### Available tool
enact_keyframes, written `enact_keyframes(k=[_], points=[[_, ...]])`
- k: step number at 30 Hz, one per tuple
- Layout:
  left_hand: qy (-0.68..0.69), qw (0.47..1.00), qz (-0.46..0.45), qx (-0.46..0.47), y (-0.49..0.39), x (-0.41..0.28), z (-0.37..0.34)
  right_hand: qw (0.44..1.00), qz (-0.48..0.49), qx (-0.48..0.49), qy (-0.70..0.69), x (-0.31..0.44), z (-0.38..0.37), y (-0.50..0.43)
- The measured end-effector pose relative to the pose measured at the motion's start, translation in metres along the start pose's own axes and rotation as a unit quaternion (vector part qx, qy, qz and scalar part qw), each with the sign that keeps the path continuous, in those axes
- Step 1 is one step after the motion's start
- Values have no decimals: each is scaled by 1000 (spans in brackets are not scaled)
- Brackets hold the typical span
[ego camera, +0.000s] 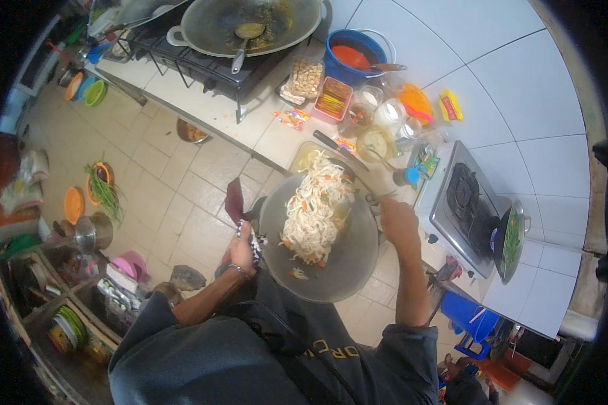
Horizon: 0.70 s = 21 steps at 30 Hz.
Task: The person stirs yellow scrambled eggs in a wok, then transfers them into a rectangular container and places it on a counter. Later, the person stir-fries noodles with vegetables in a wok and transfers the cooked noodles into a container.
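Note:
A grey metal wok [357, 253] is tilted in front of me, its far rim at the counter edge. Pale noodle-like strips with orange pieces [316, 212] lie in a heap across it, reaching over the far rim onto a shallow clear container [305, 158]. My left hand [242, 247] grips a patterned cloth [256, 245] at the wok's left side; the handle there is hidden. At the right rim, my right hand [399, 217] is closed around the handle of a metal cooking utensil [370, 188]. Its head is partly hidden by the food.
A knife [340, 150] lies beyond the container, near jars [390, 112] and a blue bucket [357, 76] of red liquid. A large wok [207, 30] rests on the left stove. At right, a pan of greens [510, 243] stands tilted on a gas stove [456, 202]. A person [466, 379] is at lower right.

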<state>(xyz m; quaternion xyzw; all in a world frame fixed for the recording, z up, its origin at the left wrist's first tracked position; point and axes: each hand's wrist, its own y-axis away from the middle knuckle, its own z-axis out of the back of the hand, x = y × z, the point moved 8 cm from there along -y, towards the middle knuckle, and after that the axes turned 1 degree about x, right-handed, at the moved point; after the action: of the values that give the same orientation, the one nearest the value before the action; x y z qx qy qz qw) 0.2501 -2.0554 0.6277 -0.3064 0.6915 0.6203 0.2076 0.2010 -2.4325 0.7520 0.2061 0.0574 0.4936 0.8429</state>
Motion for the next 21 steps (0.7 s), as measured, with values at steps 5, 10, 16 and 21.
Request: enact_keyframes(k=[5,10,16,21], points=[[26,1000,-7,3,1,-2,-2,997,-28,-61,-38,29,12,52],[2,1000,-2,-22,0,0,7,995,-65,-40,-71,16,12,145],[0,1000,10,15,-3,4,11,957,-214,77,-180,-6,-74,244],[45,998,5,52,0,-1,2,933,-260,-6,-249,17,-139,249]])
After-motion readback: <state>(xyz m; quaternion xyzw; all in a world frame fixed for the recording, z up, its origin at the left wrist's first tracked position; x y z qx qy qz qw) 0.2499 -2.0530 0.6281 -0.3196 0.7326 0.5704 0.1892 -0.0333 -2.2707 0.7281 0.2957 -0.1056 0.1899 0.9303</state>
